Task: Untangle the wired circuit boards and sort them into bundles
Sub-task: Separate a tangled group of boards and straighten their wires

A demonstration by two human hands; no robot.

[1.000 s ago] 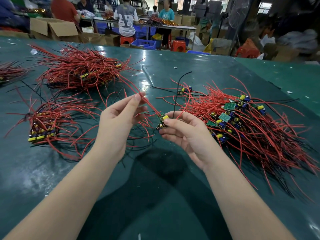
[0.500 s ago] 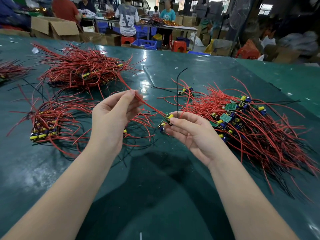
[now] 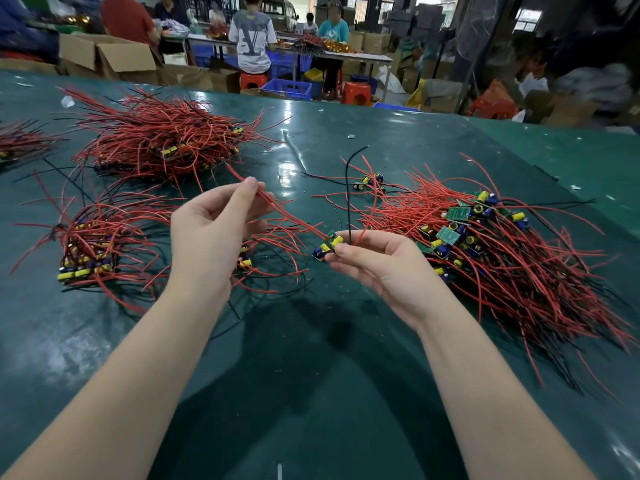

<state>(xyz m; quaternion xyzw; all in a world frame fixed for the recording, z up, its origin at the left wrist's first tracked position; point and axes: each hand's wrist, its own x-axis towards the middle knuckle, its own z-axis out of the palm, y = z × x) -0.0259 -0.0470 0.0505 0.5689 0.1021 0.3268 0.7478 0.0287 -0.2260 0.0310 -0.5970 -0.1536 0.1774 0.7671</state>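
Bare green worktop (image 3: 311, 393) lies open between my forearms and toward me. On my right the tangled pile (image 3: 502, 258) blocks the way; on my left a bundle (image 3: 93, 244) and a farther heap (image 3: 166, 140) do. A clear lane runs forward between the heap and the pile.

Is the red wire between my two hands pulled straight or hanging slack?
Pulled nearly straight. The red wire runs in a taut line from the left hand pinching it down to the circuit board held in the right hand.

Factory assembly hall, workers (image 3: 252, 36) at benches (cartons (image 3: 107, 58), crates (image 3: 289, 88))
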